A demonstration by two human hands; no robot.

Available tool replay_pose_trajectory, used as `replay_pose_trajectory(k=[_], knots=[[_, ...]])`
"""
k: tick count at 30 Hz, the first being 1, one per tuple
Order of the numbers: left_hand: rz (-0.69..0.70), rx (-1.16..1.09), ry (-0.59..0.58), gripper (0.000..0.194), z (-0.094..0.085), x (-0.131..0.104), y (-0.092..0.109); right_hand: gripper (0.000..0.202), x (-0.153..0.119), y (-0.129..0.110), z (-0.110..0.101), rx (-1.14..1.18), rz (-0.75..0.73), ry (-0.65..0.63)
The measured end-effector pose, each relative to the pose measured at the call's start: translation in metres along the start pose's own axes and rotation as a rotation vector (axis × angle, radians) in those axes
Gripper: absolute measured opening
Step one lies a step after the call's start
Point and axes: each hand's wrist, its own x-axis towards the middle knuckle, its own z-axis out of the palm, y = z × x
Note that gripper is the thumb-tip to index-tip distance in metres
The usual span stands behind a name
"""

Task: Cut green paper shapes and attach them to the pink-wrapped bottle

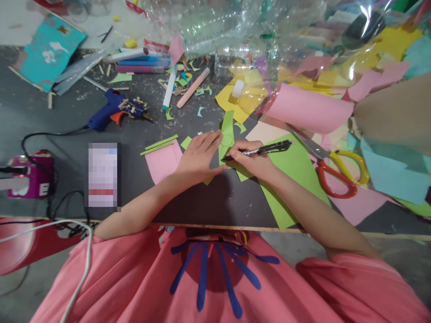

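Note:
My right hand grips a black pen, its tip touching a small green paper strip that has drawn curved outlines. Beside it, my left hand lies flat with fingers stretched out, its fingertips and thumb at the strip's left edge. A larger green sheet extends under my right wrist. To the left of my left hand is a pink paper piece with thin green rolls along its top.
Scissors with red and yellow handles lie right. A glue gun, phone and purple power block with cables are left. Markers, scraps, plastic bottles and a pink-wrapped bottle lie beyond my hands.

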Motion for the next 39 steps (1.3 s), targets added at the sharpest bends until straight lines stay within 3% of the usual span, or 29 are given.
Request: replay_pose_trajectory(k=[39], knots=[[0.039, 0.027, 0.023, 0.06, -0.0003, -0.0013, -0.0003, 0.018, -0.0009, -0.001, -0.0026, 0.02, 0.05, -0.09]])
